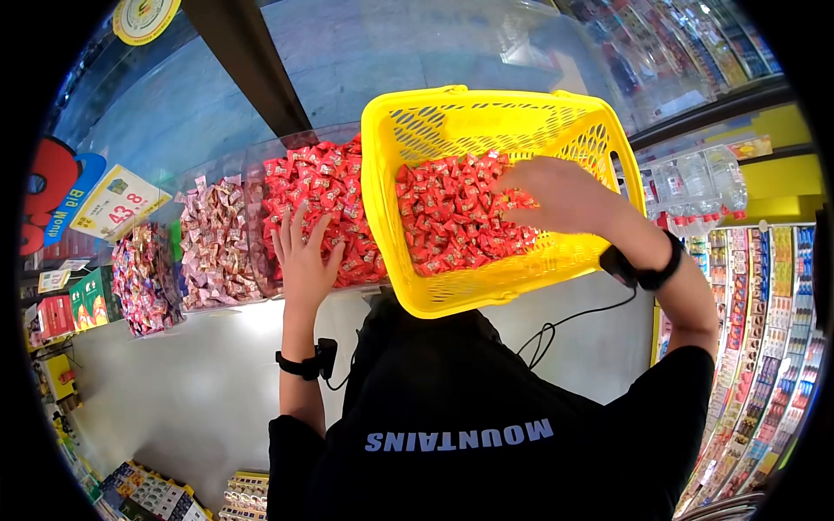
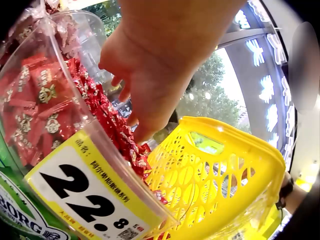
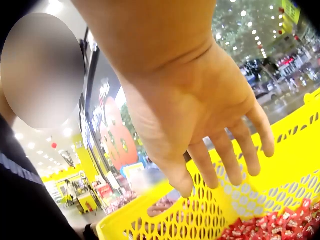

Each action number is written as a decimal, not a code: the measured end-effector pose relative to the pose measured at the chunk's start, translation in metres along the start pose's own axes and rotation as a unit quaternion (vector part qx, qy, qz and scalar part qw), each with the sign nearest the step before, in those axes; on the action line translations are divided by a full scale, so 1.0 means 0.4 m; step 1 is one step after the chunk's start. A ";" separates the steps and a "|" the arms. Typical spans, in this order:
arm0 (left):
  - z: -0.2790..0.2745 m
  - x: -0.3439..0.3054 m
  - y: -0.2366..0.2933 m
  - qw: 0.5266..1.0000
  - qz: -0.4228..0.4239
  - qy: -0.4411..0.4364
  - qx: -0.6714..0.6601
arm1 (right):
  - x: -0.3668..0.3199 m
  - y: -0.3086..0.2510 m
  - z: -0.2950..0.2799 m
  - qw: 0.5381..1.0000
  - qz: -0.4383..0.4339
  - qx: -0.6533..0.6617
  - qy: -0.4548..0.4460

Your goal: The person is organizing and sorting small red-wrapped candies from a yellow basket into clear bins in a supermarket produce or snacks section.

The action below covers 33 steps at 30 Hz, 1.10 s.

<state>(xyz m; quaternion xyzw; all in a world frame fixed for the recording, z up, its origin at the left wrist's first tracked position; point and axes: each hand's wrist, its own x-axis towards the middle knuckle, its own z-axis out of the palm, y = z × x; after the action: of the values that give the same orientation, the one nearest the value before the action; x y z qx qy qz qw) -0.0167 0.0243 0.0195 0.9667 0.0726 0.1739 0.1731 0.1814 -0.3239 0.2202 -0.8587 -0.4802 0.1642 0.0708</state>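
Note:
A yellow plastic basket (image 1: 373,174) is tipped against a clear bin, with red wrapped candies (image 1: 443,221) heaped inside it. My right hand (image 1: 530,187) lies flat on those candies, fingers straight; the right wrist view shows the hand (image 3: 220,150) spread above the basket wall (image 3: 280,190) and the candies (image 3: 280,227). My left hand (image 1: 306,247) rests with spread fingers on the red candies (image 1: 321,182) in the clear bin. In the left wrist view that hand (image 2: 145,85) hovers over the bin (image 2: 75,145), beside the basket (image 2: 220,170).
The bin front carries a yellow "22.8" price tag (image 2: 85,192). Left of it are bins of pink candies (image 1: 213,243) and mixed candies (image 1: 139,278), with a "43.8" sign (image 1: 117,204). Bottles (image 1: 695,187) and stocked shelves (image 1: 773,347) stand at the right.

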 end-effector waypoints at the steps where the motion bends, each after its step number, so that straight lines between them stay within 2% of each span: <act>1: 0.009 -0.009 -0.010 1.000 -0.005 -0.011 -0.009 | 0.060 0.004 0.027 0.999 0.013 -0.016 -0.049; 2: 0.013 -0.014 -0.009 1.000 -0.010 -0.011 -0.014 | 0.111 0.017 0.062 0.994 0.026 -0.031 -0.100; 4: 0.023 -0.023 -0.009 1.000 -0.019 -0.008 -0.023 | 0.185 0.094 0.209 0.991 0.014 -0.072 -0.109; 7: 0.029 -0.039 -0.010 0.999 -0.020 -0.012 -0.031 | 0.247 0.143 0.337 0.968 0.088 -0.138 -0.191; 10: 0.031 -0.049 -0.017 0.998 -0.025 -0.009 -0.052 | 0.238 0.188 0.426 0.966 0.089 -0.149 -0.190; 11: 0.030 -0.049 -0.019 0.998 -0.029 -0.007 -0.060 | 0.229 0.203 0.455 0.973 0.090 -0.137 -0.164; 14: 0.028 -0.048 -0.018 0.997 -0.029 -0.004 -0.072 | 0.238 0.205 0.465 0.970 0.103 -0.151 -0.159; 15: 0.024 -0.047 -0.016 0.997 -0.026 -0.006 -0.076 | 0.240 0.206 0.453 0.976 0.086 -0.134 -0.151; 18: 0.008 -0.028 -0.025 0.995 -0.019 0.011 -0.096 | 0.266 0.211 0.405 0.974 0.073 -0.081 -0.200; 19: 0.006 -0.021 -0.032 0.994 -0.013 0.024 -0.102 | 0.265 0.193 0.368 0.981 0.042 -0.099 -0.160; 22: -0.046 0.028 -0.027 0.989 0.027 0.064 -0.132 | 0.274 0.091 0.201 0.985 0.058 -0.062 -0.148; 25: -0.129 0.084 0.020 0.978 0.077 0.092 -0.172 | 0.233 -0.075 0.044 0.998 -0.035 -0.041 0.023; 28: -0.188 0.126 0.075 0.961 0.150 0.083 -0.216 | 0.216 -0.217 -0.024 0.987 -0.104 -0.011 0.119; 31: -0.205 0.158 0.108 0.935 0.216 0.095 -0.265 | 0.225 -0.298 -0.006 0.974 -0.155 -0.030 0.161; 33: -0.185 0.167 0.096 0.934 0.229 0.116 -0.247 | 0.240 -0.322 0.020 0.972 -0.162 -0.049 0.162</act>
<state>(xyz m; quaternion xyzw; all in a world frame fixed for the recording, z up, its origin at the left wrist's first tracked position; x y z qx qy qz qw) 0.0217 0.0249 0.1192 0.8572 -0.1766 0.3321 0.3518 0.1220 -0.1748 0.2282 -0.7871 -0.6024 -0.0144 0.1314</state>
